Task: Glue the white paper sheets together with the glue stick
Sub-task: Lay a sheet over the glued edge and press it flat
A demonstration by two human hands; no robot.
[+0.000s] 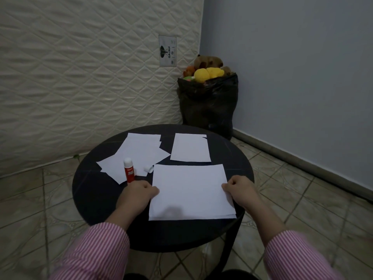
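A white paper sheet (189, 188) lies on the round black table (90, 190) in front of me, with a second sheet's edge showing under its lower right side. My left hand (139, 194) grips its left edge, and my right hand (238, 188) grips its right edge. A red glue stick (129, 172) stands upright just beyond my left hand with its white top uncovered. Its white cap (149, 168) lies on its side nearby. A loose pile of white sheets (139, 152) lies at the table's far left, and a single white sheet (189, 147) lies at the far middle.
A quilted mattress (80, 77) leans against the wall behind the table. A black bag full of plush toys (207, 102) stands in the corner beside the grey wall (302, 67). Tiled floor (302, 199) surrounds the table.
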